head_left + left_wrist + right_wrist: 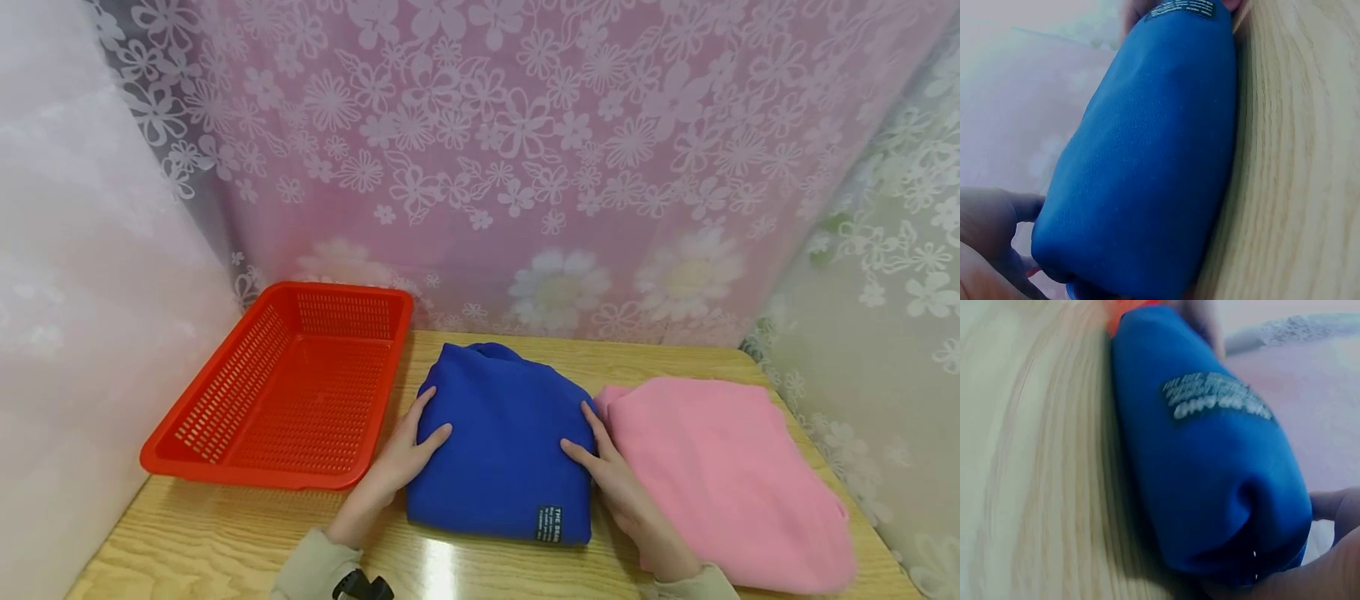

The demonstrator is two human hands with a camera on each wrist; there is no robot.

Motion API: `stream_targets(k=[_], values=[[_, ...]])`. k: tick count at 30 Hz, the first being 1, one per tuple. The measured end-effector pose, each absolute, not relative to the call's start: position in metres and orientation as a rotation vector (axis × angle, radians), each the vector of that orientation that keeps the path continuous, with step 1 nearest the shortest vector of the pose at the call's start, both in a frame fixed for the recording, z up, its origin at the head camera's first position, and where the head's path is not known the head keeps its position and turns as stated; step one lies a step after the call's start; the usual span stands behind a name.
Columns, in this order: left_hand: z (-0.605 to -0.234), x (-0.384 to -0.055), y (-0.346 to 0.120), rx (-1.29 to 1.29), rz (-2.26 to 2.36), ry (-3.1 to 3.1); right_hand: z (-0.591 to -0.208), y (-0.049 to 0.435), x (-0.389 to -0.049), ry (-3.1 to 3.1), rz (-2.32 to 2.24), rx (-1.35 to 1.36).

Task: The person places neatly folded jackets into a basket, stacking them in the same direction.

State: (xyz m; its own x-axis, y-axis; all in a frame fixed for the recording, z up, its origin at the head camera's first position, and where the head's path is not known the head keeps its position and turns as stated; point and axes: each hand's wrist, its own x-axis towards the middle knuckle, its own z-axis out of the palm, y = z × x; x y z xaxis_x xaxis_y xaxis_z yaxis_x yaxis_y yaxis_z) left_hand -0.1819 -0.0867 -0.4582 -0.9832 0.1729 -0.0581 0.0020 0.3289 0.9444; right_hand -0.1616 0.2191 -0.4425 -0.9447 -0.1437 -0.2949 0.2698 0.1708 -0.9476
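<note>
A folded blue sweatshirt (502, 442) lies on the table, a dark printed label (549, 523) near its front right corner. My left hand (405, 454) grips its left side, thumb on top. Opposite, my right hand (611, 475) holds the right side, its thumb also on the upper face. In the left wrist view the sweatshirt (1147, 150) shows a thick rounded front fold, with fingers at its near end. Its open layered end (1250, 512) faces the right wrist camera. The undersides of both hands' grips are partly hidden.
A red plastic basket (153, 450) with slotted walls stands to the left, nothing inside it. Folded pink cloth (727, 483) lies at the right, close beside the right hand. Flowered curtains (480, 167) hang behind and along both sides of the wooden table (225, 533).
</note>
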Motion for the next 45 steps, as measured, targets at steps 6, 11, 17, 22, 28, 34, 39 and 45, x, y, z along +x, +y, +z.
stream_targets(k=[6,11,17,22,28,34,39,45], values=[[-0.455,-0.179,-0.087,0.092,1.817,2.321,-0.442,0.220,-0.163,2.024,-1.927,0.128],[-0.456,-0.177,-0.081,0.056,1.928,2.279,-0.444,0.223,-0.163,1.993,-1.963,0.111],[-0.459,-0.172,-0.074,0.084,2.028,2.265,-0.438,0.230,-0.157,1.998,-1.990,0.120],[-0.448,-0.170,-0.071,0.094,2.061,2.269,-0.421,0.237,-0.155,2.067,-1.961,0.025],[-0.420,-0.168,-0.071,0.148,2.076,2.221,-0.395,0.246,-0.157,2.128,-1.935,-0.074],[-0.395,-0.169,-0.073,0.196,2.064,2.206,-0.374,0.251,-0.156,2.123,-1.966,-0.109],[-0.382,-0.173,-0.077,0.239,1.995,2.284,-0.363,0.249,-0.156,2.152,-1.952,-0.117],[-0.368,-0.179,-0.089,0.225,1.959,2.295,-0.349,0.242,-0.159,2.176,-1.939,-0.127]])
